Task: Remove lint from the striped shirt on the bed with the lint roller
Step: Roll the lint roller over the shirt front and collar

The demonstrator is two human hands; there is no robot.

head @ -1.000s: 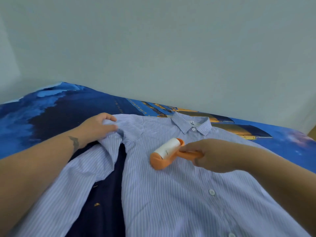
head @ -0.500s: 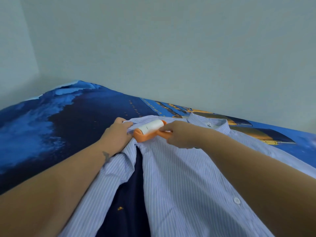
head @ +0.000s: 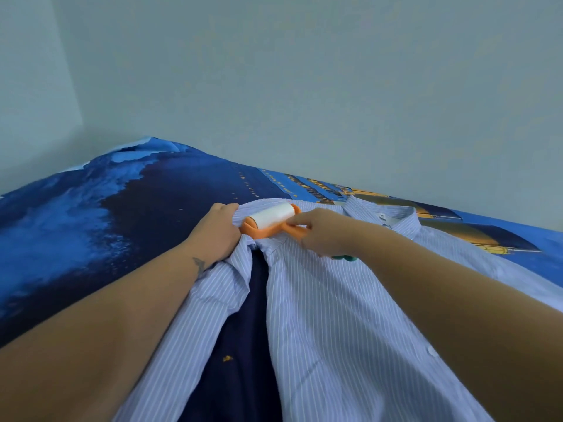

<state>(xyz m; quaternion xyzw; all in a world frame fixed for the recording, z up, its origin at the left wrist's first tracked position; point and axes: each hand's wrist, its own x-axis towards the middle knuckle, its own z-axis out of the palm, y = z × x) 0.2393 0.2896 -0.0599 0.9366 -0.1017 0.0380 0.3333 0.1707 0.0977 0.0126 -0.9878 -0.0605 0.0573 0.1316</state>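
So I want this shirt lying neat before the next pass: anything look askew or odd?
Yes. The shirt's left sleeve is bunched and creased under the left hand, beside the lint roller in the right hand. A small yellow speck lies on the dark bedsheet below.

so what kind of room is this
Most likely a bedroom: a bed with a printed blue cover sits against plain walls, and a shirt is spread out on it.

Our bare arms, no sleeves in view

Our left forearm [head: 128,303] bears a small dark tattoo [head: 199,264] near the wrist; neither hand shows rings.
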